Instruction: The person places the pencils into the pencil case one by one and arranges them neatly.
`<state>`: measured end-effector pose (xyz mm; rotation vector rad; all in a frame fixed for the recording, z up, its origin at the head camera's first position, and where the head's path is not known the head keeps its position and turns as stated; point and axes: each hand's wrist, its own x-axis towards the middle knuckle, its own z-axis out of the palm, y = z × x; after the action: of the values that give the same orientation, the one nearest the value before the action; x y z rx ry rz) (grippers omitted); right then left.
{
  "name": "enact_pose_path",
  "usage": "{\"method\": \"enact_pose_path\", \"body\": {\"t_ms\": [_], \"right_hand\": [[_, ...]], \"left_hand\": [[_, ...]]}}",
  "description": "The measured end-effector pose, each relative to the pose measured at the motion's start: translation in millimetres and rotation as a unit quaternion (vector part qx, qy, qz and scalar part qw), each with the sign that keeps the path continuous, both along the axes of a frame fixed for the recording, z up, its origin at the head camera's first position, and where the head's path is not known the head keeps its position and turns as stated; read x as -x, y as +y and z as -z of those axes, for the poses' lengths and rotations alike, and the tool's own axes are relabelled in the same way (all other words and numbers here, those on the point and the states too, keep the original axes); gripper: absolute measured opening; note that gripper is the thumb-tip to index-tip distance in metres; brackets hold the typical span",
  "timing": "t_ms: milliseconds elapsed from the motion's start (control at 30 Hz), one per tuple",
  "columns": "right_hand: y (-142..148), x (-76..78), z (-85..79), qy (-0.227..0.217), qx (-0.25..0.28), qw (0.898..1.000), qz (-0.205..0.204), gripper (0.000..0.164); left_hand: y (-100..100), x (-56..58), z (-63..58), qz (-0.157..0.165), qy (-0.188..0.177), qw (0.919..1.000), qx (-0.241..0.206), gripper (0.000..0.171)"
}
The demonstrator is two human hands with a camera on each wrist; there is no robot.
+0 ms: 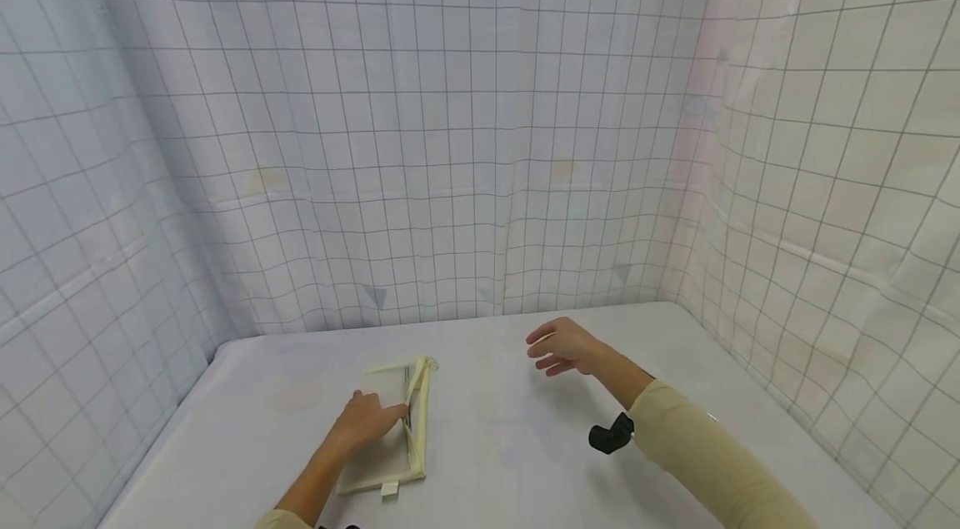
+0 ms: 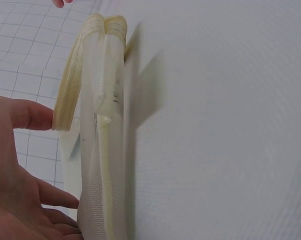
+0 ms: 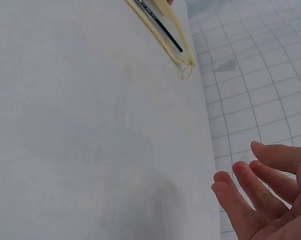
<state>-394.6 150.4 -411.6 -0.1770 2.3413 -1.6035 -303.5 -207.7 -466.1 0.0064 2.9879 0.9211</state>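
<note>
A translucent mesh zip pouch (image 1: 386, 454) with cream trim lies on the left part of the table, its zip side gaping towards the right. My left hand (image 1: 367, 421) rests on it, thumb stretched out against the zip edge (image 2: 65, 112), the other fingers touching the mesh panel. Inside the gap shows a thin dark pen-like stick (image 3: 163, 27) with small lettering. My right hand (image 1: 566, 347) hovers over the table, right of the pouch and apart from it, fingers loosely bent with nothing in them.
The white-covered table (image 1: 487, 446) is enclosed by grid-patterned curtains (image 1: 450, 137) at the back and both sides. A small white tag (image 1: 389, 489) sticks out of the pouch's near edge. A black camera mount (image 1: 611, 434) hangs by the right sleeve.
</note>
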Motion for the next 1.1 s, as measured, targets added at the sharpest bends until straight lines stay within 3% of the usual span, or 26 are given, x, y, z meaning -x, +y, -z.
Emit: {"method": "enact_pose_path", "body": {"t_ms": [500,1100], "right_hand": [[44.4,2.3,3.0,0.011,-0.027,0.999,0.015,0.04],[114.7,1.8,6.5,0.01,-0.054,0.998,0.044,0.042]], "left_hand": [[-0.9,-3.9,-4.0,-0.005,-0.002,1.0,0.001,0.083],[-3.9,-2.7,1.5,-0.009,-0.003,0.9999,0.011,0.084]]}}
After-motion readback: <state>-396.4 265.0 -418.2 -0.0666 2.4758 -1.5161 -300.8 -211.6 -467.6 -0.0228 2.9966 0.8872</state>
